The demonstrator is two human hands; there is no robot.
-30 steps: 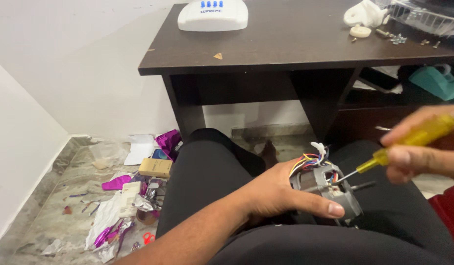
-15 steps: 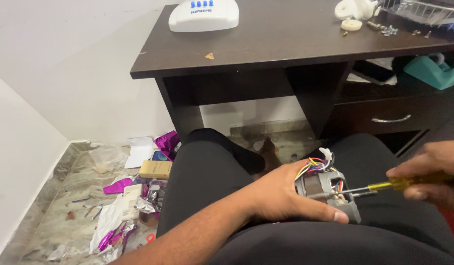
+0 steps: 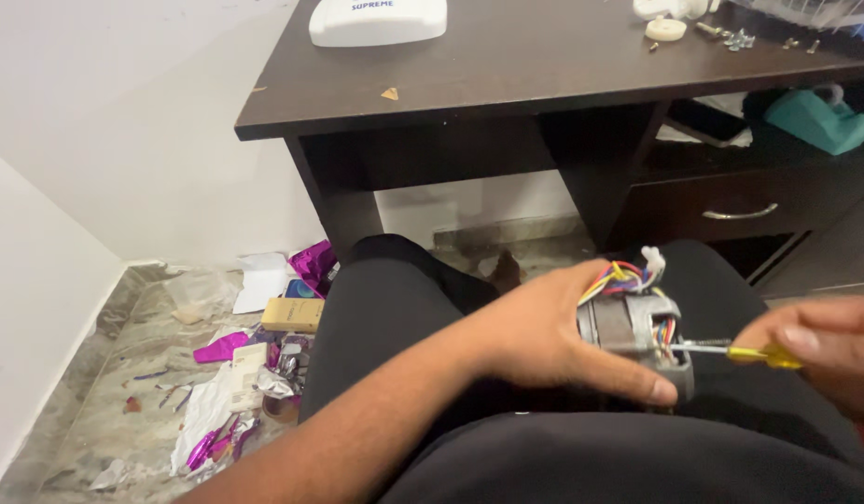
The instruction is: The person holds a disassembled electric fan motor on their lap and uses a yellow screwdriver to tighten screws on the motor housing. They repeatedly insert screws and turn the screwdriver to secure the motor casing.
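A small grey electric motor (image 3: 637, 329) with a bundle of coloured wires (image 3: 620, 274) and a white connector on top rests on my lap. My left hand (image 3: 544, 338) wraps around its left side and underside and holds it still. My right hand (image 3: 822, 351) comes in from the right edge, gripping a screwdriver with a yellow handle (image 3: 764, 355). The thin metal shaft (image 3: 695, 347) lies almost level and its tip touches the motor's right face, among the wires there.
A dark wooden desk (image 3: 507, 84) stands ahead, with a white plastic cover (image 3: 377, 21), loose screws (image 3: 738, 39) and a drawer (image 3: 740, 211). Torn purple foil, paper and a small cardboard box (image 3: 292, 314) litter the stone floor at left, beside a white wall.
My right hand has dropped from a raised position and turned the screwdriver level, bringing its tip onto the motor's side. The camera view has tilted down and closer. My left hand keeps its hold.
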